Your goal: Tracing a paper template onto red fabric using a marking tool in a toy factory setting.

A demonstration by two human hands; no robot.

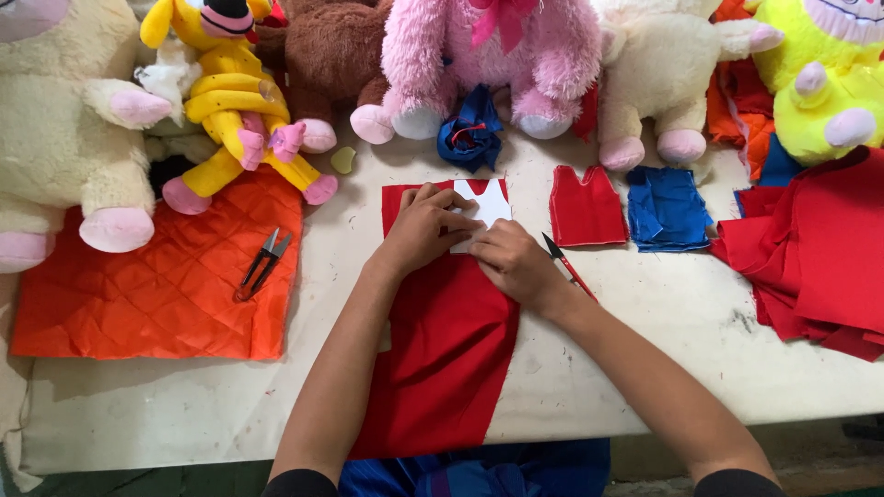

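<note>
Head view is showing both hands pressing a white paper pattern onto a strip of red fabric running lengthwise toward the person. Left hand is flattening it; right hand is gripping a red pencil just right of it.

Hands hide part of the white template.
</note>
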